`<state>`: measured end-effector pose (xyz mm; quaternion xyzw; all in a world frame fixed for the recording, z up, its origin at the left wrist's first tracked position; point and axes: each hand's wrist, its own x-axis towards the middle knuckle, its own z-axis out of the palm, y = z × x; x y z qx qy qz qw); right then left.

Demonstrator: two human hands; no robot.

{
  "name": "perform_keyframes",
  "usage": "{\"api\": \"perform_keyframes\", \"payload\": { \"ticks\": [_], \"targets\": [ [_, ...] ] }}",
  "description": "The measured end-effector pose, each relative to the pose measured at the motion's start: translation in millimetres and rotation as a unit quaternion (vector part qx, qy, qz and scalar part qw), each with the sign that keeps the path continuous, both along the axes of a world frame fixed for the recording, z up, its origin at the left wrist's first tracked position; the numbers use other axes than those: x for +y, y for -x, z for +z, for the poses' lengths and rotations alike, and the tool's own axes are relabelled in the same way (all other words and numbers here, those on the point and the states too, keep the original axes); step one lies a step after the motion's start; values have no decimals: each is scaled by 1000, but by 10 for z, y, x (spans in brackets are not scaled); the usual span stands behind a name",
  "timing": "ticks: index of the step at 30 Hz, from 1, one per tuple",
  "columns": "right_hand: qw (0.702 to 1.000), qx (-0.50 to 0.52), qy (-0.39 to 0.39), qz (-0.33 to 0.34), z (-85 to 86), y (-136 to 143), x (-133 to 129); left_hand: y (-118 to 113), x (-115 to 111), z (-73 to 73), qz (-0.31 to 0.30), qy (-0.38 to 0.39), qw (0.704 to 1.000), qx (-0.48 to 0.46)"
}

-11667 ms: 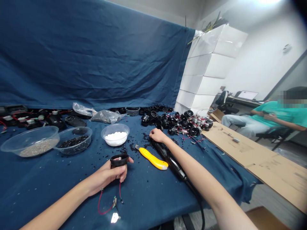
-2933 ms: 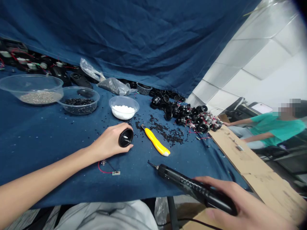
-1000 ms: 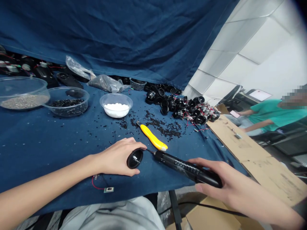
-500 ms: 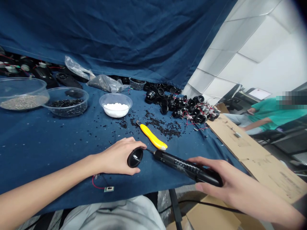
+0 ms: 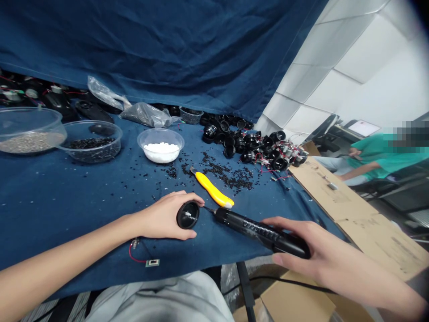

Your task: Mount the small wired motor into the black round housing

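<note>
My left hand [image 5: 167, 217] is closed around a small black round plastic housing [image 5: 188, 215], its hollow side facing me. My right hand [image 5: 311, 250] grips a black electric screwdriver [image 5: 261, 235] that points left. The thin bit reaches my left fingertips at the housing's far edge; whether it touches the housing I cannot tell. Just beyond the screwdriver's tip lies a yellow utility knife [image 5: 214, 190]. Below my left wrist a small circuit board [image 5: 153, 263] with a red wire rests on the blue cloth [image 5: 110, 268], and the wire runs to a small part near the forearm.
Clear bowls hold white bits [image 5: 161, 152], black screws [image 5: 92, 150] and greyish pieces [image 5: 30, 142]. Tiny black parts [image 5: 231, 174] are scattered beyond the knife. Black housings with wires [image 5: 254, 147] pile up at the back right. A person in green [image 5: 378, 154] sits beyond the cardboard [image 5: 365, 223].
The housing in my left hand has tipped slightly, so more of its hollow inside faces me. My right hand and the screwdriver have barely moved.
</note>
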<state>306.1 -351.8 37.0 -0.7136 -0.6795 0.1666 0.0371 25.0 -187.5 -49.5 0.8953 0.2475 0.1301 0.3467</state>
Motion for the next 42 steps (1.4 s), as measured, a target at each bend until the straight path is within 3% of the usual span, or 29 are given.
{"api": "perform_keyframes", "payload": {
  "ticks": [18,24,34,42],
  "targets": [
    [1000,8,12,-15,13,-101,-114,23,26,-17,28,46,997,-46],
    [999,22,-14,-24,25,-158,-292,64,-3,36,57,3,997,-60],
    [999,8,-32,34,125,38,-168,60,-80,72,51,-35,995,-78],
    [997,-8,-37,72,83,25,-142,58,-99,48,51,-62,993,-90]
  ]
}}
